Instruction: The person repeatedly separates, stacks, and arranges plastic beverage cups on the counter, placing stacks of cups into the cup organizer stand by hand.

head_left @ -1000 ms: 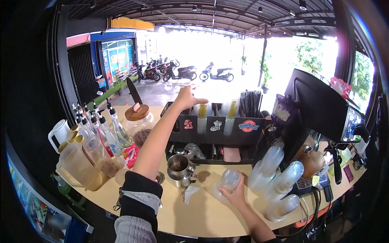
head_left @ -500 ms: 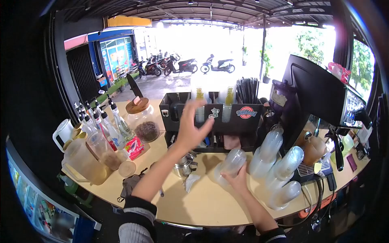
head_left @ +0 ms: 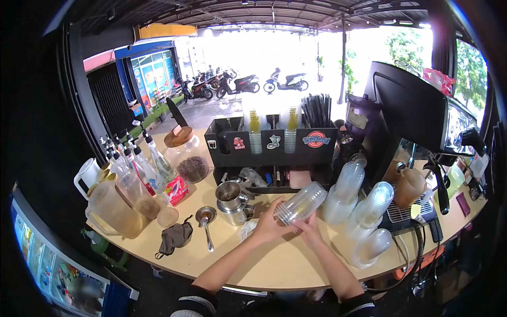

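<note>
A stack of clear plastic cups is tilted above the table, its base end pointing up and to the right. My left hand is closed round the rim end. My right hand grips the stack from below, close to the left one. To the right stand more upside-down cup stacks. Left of my hands are a metal drip filter on a steel cup and a crumpled white tissue. A spoon rests in a small metal dish.
Behind is a black organizer with cups and straws. A coffee machine stands at the right. On the left are pump bottles, a jar with a wooden lid, a pitcher and a dark cloth pouch.
My left hand has come down from in front of the organizer and taken hold of the cups' rim end. The stack has been lifted and tilted, my right hand still on it.
</note>
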The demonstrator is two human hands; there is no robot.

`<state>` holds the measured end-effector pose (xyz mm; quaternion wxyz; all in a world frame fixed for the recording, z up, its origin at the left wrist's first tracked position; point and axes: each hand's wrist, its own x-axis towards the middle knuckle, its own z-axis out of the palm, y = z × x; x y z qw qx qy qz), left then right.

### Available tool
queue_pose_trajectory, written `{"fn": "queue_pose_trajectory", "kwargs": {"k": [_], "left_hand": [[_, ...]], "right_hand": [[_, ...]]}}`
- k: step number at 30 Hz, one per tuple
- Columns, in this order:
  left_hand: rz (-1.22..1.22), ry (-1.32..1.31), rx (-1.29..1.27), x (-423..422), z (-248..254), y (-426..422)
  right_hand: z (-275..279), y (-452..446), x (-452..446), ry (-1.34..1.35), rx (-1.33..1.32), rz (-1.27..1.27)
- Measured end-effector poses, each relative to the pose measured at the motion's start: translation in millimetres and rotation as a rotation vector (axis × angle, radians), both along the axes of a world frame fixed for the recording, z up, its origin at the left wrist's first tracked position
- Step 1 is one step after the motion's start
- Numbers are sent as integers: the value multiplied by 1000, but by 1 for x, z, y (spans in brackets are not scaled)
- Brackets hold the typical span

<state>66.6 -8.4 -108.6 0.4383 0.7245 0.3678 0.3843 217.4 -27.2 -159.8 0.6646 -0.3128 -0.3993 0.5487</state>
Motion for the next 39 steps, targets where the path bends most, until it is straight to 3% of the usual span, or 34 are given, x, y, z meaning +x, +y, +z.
{"fn": "queue_pose_trajectory", "kwargs": {"k": [4, 10, 12, 16, 22, 25, 27, 28, 31, 34, 37, 39], "left_hand": [[25, 89, 174, -2, -9, -2], [86, -25, 251, -7, -37, -10], [137, 18, 313, -9, -41, -15], [130, 104, 376, -11, -37, -31], [195, 125, 376, -1, -42, -37], [232, 188, 210, 7, -36, -37], [116, 299, 211, 8, -39, -28], [113, 294, 221, 7, -37, -25], [-4, 45, 355, 0, -27, -28], [68, -441, 287, -15, -3, -59], [82, -405, 313, -9, 33, -89], [151, -265, 345, -7, 38, -91]], "right_hand": [[-2, 1, 3, 13, -75, 60], [-7, 4, 4, -118, 93, -103], [0, 4, 6, 12, 135, -204], [26, -8, 12, -51, 210, -235], [42, -18, 14, -524, 426, -507], [69, -36, 24, -678, 428, -395], [88, -48, 26, -1060, 814, -644], [91, -49, 28, -1063, 822, -652], [90, -59, 34, -1284, 879, -708], [86, -62, 43, -1426, 920, -774], [88, -63, 38, -1652, 1006, -835], [91, -65, 30, -1598, 1034, -767]]}}
